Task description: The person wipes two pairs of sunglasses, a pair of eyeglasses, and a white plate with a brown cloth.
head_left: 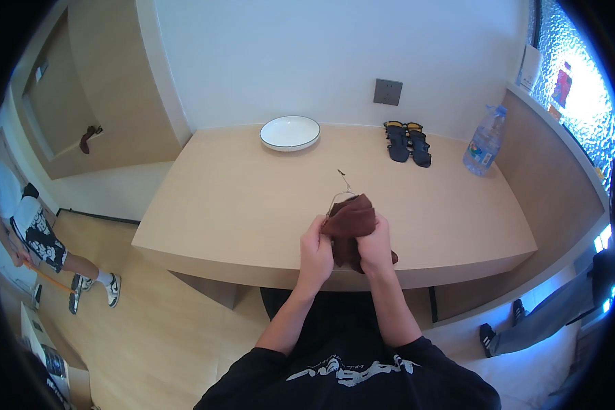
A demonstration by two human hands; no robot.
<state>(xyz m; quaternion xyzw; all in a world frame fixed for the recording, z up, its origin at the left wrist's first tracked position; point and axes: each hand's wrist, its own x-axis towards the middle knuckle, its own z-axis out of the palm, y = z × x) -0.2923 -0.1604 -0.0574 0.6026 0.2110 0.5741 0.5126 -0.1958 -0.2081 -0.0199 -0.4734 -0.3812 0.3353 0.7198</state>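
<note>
Both hands are raised over the front edge of the table, gripping a dark brown soft cloth or pouch (350,219). My left hand (315,254) is closed on its left side, thumb up. On the opposite side my right hand (376,247) is closed round it as well. What look like thin metal-framed glasses (334,202) stick out from the top of the brown fabric, with one slim dark-tipped arm pointing away from me. The rest of the frame is hidden by the fabric and fingers, so I cannot tell whether it lies inside or behind.
On the wooden table (225,198) are a white dark-rimmed plate (290,132), several dark sunglasses (407,144) and a clear plastic bottle (484,142). A curved partition (560,160) borders the right side. One person holding a long handle (50,277) stands left; another person's legs (540,318) show right.
</note>
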